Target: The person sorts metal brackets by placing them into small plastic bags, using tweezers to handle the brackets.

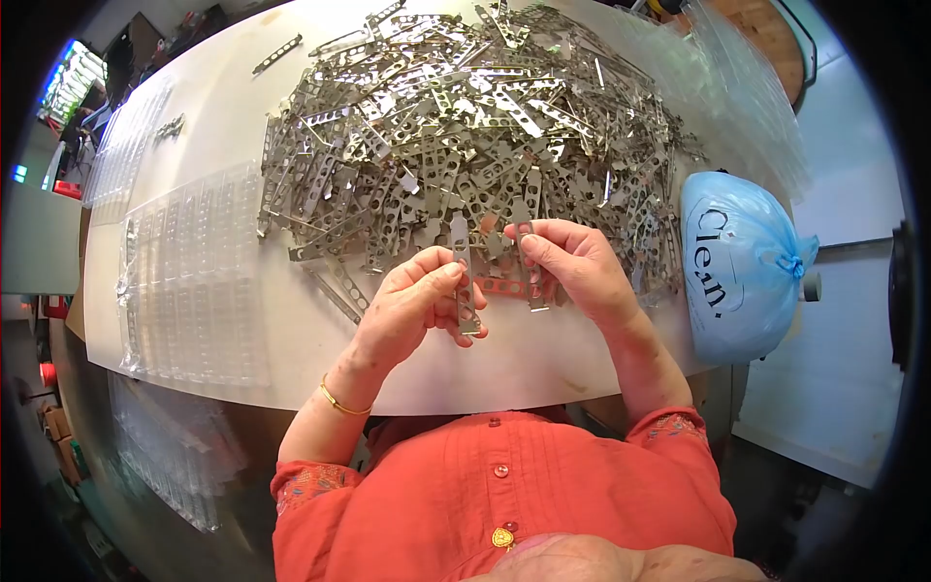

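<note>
My left hand (417,299) pinches a flat metal strip with round holes (464,281), held upright near the table's front edge. Just to its right, my right hand (577,262) grips a second perforated metal strip (533,274) between thumb and fingers, also upright. The two strips stand side by side with a gap between them. Right behind both hands spreads a large heap of similar metal strips (436,145), lying in all directions. A reddish strip with holes (499,286) shows behind the two held strips.
Clear plastic trays (194,281) lie on the left of the white table (465,373). A tied blue plastic bag (737,272) sits at the right edge. More clear plastic sheets (722,87) lie at the back right. A lone strip (277,54) lies at the back left.
</note>
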Demonstrator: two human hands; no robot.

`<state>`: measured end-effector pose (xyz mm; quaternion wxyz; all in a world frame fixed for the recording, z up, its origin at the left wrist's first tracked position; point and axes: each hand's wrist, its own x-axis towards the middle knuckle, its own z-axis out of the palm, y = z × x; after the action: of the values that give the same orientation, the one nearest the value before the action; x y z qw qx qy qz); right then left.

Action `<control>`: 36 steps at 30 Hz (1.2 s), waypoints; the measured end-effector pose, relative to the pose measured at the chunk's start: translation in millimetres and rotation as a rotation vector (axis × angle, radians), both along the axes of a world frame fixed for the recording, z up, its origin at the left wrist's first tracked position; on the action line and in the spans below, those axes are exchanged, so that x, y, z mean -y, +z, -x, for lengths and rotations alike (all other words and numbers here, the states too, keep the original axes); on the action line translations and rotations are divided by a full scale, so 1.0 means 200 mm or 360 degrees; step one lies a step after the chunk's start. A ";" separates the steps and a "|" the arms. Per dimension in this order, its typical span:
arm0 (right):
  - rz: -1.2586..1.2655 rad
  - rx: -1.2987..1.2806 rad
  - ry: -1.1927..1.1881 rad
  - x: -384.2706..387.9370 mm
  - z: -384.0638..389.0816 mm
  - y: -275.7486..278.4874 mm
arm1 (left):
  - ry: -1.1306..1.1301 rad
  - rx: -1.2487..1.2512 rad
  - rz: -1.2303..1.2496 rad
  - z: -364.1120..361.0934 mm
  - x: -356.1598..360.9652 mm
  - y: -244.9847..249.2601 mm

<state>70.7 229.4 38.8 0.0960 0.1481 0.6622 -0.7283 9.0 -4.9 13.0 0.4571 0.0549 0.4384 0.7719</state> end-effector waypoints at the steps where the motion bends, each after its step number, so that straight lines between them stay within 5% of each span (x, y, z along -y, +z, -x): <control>1: 0.0047 0.0041 0.0021 0.00 0.01 0.01 | -0.0014 0.0020 -0.0003 0.01 0.00 0.00; 19: 0.0038 -0.0165 0.0093 -0.10 0.26 0.18 | -0.0027 -0.0236 -0.0030 0.34 -0.24 0.06; 36: 0.0067 0.0037 0.0201 -0.08 0.24 0.13 | -0.0053 -0.0055 -0.0245 0.32 -0.21 -0.03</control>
<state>22.8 245.9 64.7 0.1524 0.1123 0.6536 -0.7328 -54.1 36.5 7.1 0.4567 0.1105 0.3847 0.7945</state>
